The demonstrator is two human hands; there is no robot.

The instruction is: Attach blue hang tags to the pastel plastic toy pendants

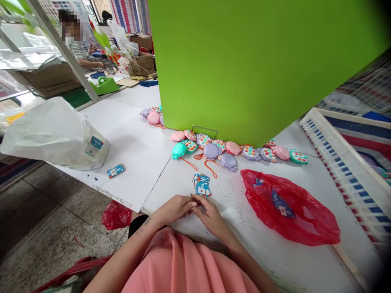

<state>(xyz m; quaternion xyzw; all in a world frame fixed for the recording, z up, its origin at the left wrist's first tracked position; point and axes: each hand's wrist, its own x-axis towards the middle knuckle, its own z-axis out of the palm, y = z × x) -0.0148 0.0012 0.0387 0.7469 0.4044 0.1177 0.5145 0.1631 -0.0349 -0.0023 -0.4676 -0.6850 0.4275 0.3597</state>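
Centrally, the left hand [173,209] and the right hand [211,216] are held together above a white table [137,138], with the fingertips [195,200] pressed close. Whether anything small is gripped between them is hidden, so that cannot be told. Just beyond the hands, a small stack of blue printed tags [202,185] is laid on the table, untouched. A row of pastel button toys [232,152] with orange cords is lined up along the foot of a green board [259,61]. To the right, a red plastic bag [290,207] is spread out; to the left, a clear plastic bag [55,136] and a single blue card [116,171] are placed. Farther back, a seated person [82,53] is seen.
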